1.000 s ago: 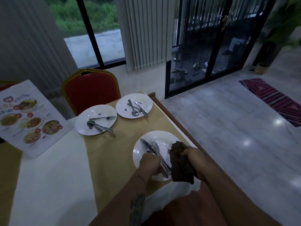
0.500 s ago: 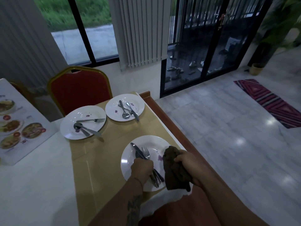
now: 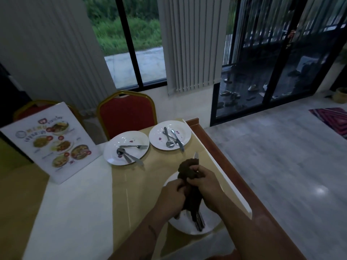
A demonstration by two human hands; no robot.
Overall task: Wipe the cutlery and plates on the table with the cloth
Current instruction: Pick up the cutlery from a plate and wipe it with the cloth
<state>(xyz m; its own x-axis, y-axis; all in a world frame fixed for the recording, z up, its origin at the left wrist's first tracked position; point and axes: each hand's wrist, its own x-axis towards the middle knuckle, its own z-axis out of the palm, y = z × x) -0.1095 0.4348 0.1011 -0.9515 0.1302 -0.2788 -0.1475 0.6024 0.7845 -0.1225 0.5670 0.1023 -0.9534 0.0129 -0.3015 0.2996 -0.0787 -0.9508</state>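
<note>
Left hand [image 3: 172, 197] and right hand [image 3: 206, 183] both clench cloth [image 3: 187, 168] round cutlery [image 3: 199, 221] above plate [image 3: 185, 223]; advise stroking toward 12 o'clock, handles steadied.

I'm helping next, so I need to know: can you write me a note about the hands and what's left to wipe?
Hands: left hand and right hand both grip the dark cloth, wrapped round cutlery above the near plate; handles stick out below.
Done: nothing clearly finished.
Left: this cutlery, the near plate, then the middle plate and far plate, both stained, cutlery lying on them.
</note>
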